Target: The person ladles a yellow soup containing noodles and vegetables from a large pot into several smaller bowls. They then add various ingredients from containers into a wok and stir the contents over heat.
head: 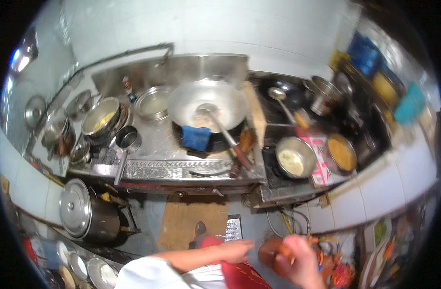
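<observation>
My left hand (238,251) reaches across in front of my body, over the red apron, with its fingers pointing right; no object shows in it. My right hand (296,258) is raised at the lower right, blurred, its fingers curled near an orange-brown thing that may be held or lie behind it. Ahead of me, a large metal wok (177,104) sits on the stove with pale contents at its bottom. A ladle (224,132) rests in the wok, its wooden handle towards me. A folded blue cloth (196,138) hangs over the wok's near rim.
A metal pot (296,157) with yellowish liquid and a bowl of orange-brown contents (341,152) stand right of the stove. Left are a long-handled pan (128,139) and several bowls. A lidded stockpot (76,209) stands lower left. Cardboard (191,213) covers part of the floor; hoses lie at right.
</observation>
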A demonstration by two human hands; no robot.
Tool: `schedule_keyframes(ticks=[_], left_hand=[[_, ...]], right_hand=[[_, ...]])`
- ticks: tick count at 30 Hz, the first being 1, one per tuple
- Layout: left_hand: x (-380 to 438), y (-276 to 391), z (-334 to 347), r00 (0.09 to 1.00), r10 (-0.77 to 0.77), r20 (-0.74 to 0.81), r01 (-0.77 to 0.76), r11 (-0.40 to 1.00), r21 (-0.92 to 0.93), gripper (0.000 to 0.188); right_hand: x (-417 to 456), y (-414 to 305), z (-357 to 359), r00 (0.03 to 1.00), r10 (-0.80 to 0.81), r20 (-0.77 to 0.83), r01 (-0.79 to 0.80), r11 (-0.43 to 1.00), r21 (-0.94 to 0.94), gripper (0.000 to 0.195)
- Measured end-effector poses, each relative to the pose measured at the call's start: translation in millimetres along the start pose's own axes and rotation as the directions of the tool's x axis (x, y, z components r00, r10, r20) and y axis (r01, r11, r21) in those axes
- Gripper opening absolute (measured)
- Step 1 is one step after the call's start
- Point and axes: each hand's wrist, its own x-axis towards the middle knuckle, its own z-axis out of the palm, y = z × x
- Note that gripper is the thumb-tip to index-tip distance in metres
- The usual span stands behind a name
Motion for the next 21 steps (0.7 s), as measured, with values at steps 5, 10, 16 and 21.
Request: schedule_keyframes(ticks=[5,10,16,21], left_hand=[[-57.6,-67.2,-77.0,0.85,-0.485,-0.207,0.434,0.867,-0.246,0.04],[-123.2,-87.0,-103.1,0.512,-0.724,-0.463,0.551,0.69,-0.469,0.044],[-107.5,-66.0,-148.6,0.132,-0.745,-0.654,-0.444,0.545,-0.711,0.038],[-187.5,6.5,-235.8,-0.011,-0.755,-0.656,-0.651,0.503,-0.568,0.026]], right_hand=[[264.0,59.6,81.9,0.952,0.125,0.28,-0.091,0.987,-0.131,0.082],[362.9,108.6,143.3,0.884,0.346,0.315,-0.261,0.924,-0.281,0.048],[326.2,-66.9,170.9,0.774,0.385,0.503,-0.633,0.436,0.64,0.016],[216.7,-163.3,176.7,0.481,-0.629,0.61,-0.611,0.259,0.748,0.034]])
